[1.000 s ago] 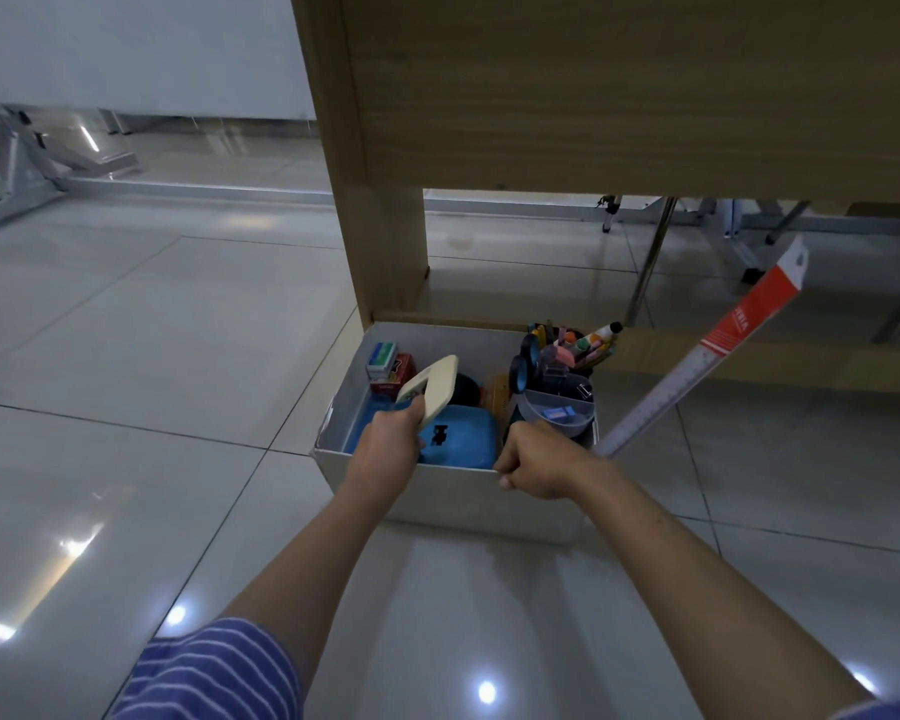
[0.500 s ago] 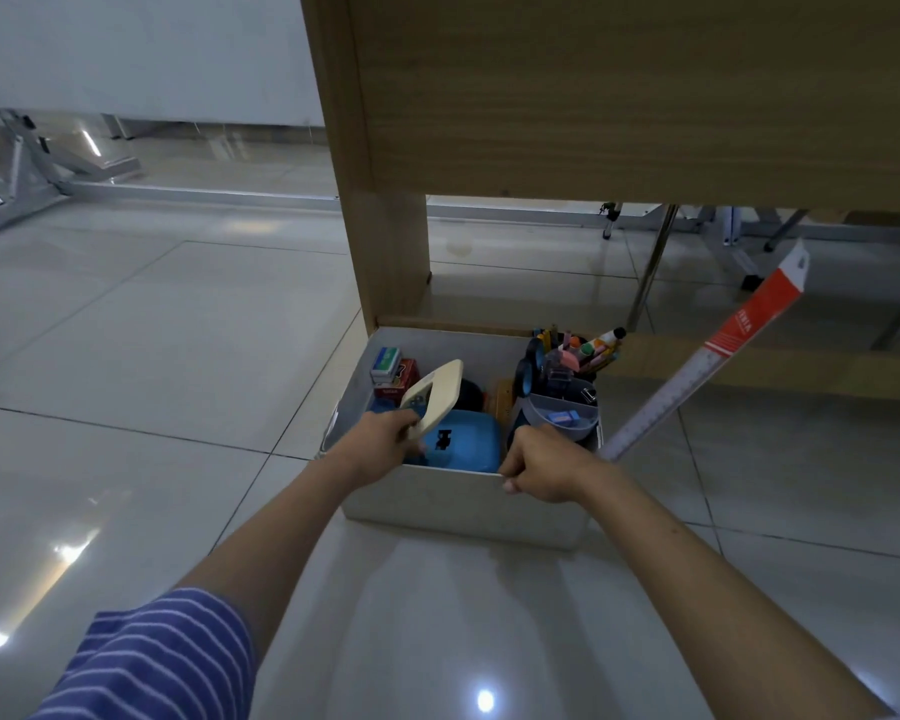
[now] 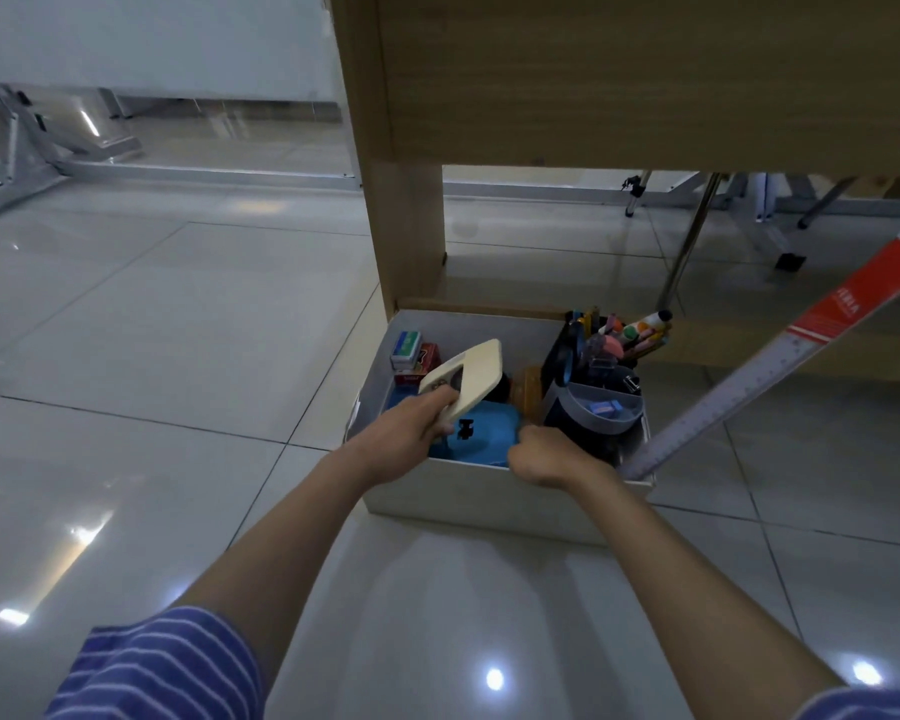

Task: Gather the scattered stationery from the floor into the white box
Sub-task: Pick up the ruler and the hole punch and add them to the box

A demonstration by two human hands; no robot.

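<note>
- The white box point(image 3: 489, 506) stands on the grey tiled floor point(image 3: 178, 356), just in front of the leg of a wooden desk point(image 3: 645, 70).
- The left hand point(image 3: 406, 433) is over the near left part of the box and grips a flat cream-coloured calculator point(image 3: 468, 379) by its near end; the calculator is tilted, and its far end points up and to the right above the box.
- The right hand point(image 3: 546, 454) is closed on the near rim of the box, near the middle, with the fingers curled over the edge.
- A long ruler point(image 3: 780, 371) with a red and white sleeve on its top part leans out of the near right corner of the box and goes up to the right edge of the view.
- Inside the box, on the right side, there is a dark pen holder point(image 3: 604, 356) full of pens and markers, and just in front of it a grey round tray point(image 3: 601, 407) with small items.
- On the near left of the box lies a blue object point(image 3: 489, 433); I cannot tell what it is.
- In the far left corner there are small boxes point(image 3: 411, 353), one with a green and blue top.
- Both arms are bare, with striped blue sleeves point(image 3: 162, 667) at the near edge.
</note>
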